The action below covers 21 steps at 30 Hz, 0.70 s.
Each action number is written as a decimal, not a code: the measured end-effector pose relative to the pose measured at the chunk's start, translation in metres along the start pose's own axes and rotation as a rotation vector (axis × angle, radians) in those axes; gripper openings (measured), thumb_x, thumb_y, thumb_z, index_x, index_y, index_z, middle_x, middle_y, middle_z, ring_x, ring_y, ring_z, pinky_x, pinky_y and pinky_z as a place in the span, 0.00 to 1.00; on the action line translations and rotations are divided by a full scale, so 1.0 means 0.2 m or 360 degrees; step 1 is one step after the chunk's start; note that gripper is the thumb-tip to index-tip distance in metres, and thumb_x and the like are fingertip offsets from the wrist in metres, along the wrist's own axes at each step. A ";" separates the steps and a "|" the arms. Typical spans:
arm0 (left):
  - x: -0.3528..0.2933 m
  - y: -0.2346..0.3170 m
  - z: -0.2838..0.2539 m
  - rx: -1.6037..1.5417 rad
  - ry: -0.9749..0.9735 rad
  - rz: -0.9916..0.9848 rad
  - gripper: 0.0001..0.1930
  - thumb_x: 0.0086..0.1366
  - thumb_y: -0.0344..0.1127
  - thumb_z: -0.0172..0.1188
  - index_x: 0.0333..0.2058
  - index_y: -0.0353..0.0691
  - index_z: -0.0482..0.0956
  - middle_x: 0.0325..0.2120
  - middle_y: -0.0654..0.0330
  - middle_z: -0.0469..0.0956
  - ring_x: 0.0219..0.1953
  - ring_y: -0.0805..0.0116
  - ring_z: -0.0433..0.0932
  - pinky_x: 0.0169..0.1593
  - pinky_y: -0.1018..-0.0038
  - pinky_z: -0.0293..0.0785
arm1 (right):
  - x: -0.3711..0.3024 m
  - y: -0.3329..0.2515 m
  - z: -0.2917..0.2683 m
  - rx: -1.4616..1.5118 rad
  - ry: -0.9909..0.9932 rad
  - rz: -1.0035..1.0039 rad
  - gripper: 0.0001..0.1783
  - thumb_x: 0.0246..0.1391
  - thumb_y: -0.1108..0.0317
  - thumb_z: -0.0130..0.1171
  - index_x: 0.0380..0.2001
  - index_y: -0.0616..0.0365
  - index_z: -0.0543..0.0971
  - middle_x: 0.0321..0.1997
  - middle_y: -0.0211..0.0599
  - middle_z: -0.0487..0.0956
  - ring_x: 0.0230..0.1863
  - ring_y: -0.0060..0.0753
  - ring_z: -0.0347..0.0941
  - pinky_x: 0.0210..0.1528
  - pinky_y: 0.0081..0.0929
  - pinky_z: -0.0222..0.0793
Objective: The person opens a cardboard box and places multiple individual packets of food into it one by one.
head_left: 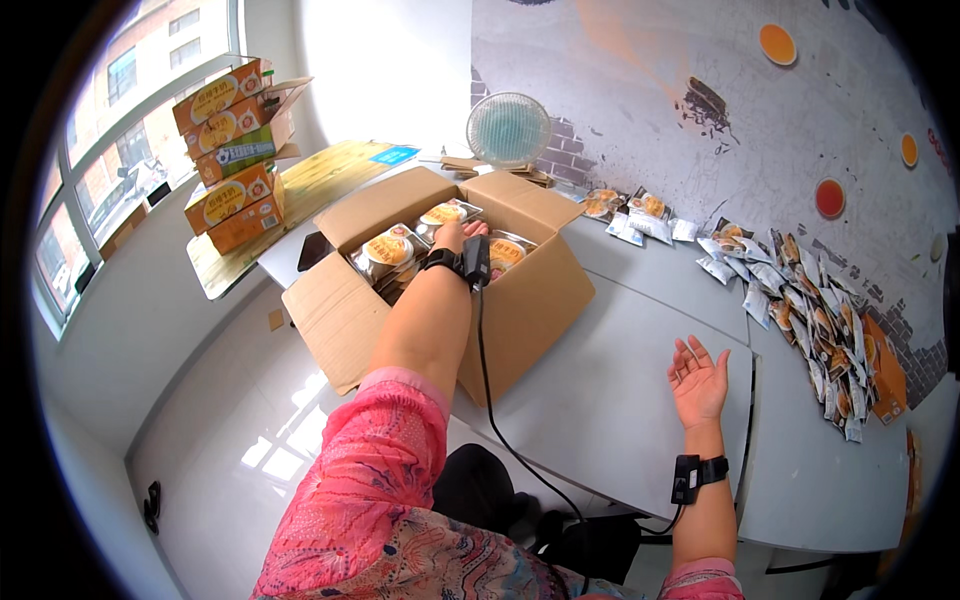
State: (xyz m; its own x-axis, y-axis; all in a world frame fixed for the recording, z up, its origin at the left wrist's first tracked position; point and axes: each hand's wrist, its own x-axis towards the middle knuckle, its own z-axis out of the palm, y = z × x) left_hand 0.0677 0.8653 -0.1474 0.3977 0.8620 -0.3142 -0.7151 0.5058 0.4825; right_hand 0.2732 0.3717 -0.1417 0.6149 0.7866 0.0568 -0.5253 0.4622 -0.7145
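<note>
My left arm reaches into an open cardboard box [525, 305] on the grey table. My left hand [463, 232] is among the packets inside it. Its fingers are mostly hidden behind the wrist and a black strapped device, so I cannot make out whether it grips anything. Shiny packets with round food pictures fill the box: one packet [383, 250] lies left of the hand, another packet [445, 213] just beyond, and a third packet [505, 254] to its right. My right hand [699, 385] hovers over the table at the right, palm up, fingers apart, holding nothing.
Loose packets [815, 320] are heaped along the wall at the right, beside an orange carton [884, 370]. More packets [640, 215] lie behind the box, near a round fan [508, 130]. Stacked cartons [235, 205] stand on a wooden table at left. A cable [490, 380] hangs from my left wrist.
</note>
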 end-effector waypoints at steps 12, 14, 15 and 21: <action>-0.09 -0.09 0.13 0.0034 -0.0079 -0.0156 0.19 0.64 0.27 0.34 0.54 0.33 0.50 0.44 0.40 0.67 0.41 0.44 0.73 0.41 0.53 0.77 | -0.01 -0.02 -0.04 -0.0009 0.0041 -0.0040 0.33 0.58 0.39 0.40 0.47 0.59 0.72 0.46 0.38 0.74 0.40 0.25 0.69 0.46 0.25 0.65; -0.13 -0.08 0.18 0.0091 -0.0113 -0.0096 0.16 0.64 0.26 0.36 0.51 0.31 0.53 0.44 0.41 0.67 0.41 0.43 0.73 0.42 0.53 0.76 | -0.01 -0.02 -0.05 -0.0003 0.0029 -0.0025 0.34 0.58 0.39 0.39 0.47 0.59 0.72 0.46 0.38 0.74 0.42 0.27 0.69 0.46 0.27 0.65; -0.15 -0.09 0.19 0.0087 -0.0118 -0.0065 0.15 0.64 0.26 0.37 0.49 0.29 0.54 0.43 0.41 0.67 0.41 0.44 0.73 0.42 0.54 0.76 | 0.00 -0.01 -0.05 0.0001 0.0026 -0.0018 0.34 0.58 0.38 0.38 0.47 0.59 0.72 0.46 0.38 0.74 0.42 0.28 0.69 0.47 0.28 0.65; -0.35 -0.19 0.42 0.0249 -0.0900 -0.0128 0.08 0.61 0.26 0.48 0.22 0.36 0.69 0.22 0.57 0.72 0.28 0.64 0.73 0.39 0.71 0.75 | 0.05 -0.01 -0.15 0.0117 -0.0079 -0.0009 0.33 0.59 0.40 0.37 0.48 0.60 0.71 0.46 0.42 0.75 0.41 0.30 0.70 0.46 0.31 0.66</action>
State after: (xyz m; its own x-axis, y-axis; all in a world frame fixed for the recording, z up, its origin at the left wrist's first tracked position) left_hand 0.1151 0.7896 -0.0748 0.7223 0.6830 0.1090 -0.5940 0.5320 0.6034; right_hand 0.2972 0.3661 -0.1604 0.5892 0.8022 0.0966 -0.5645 0.4942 -0.6612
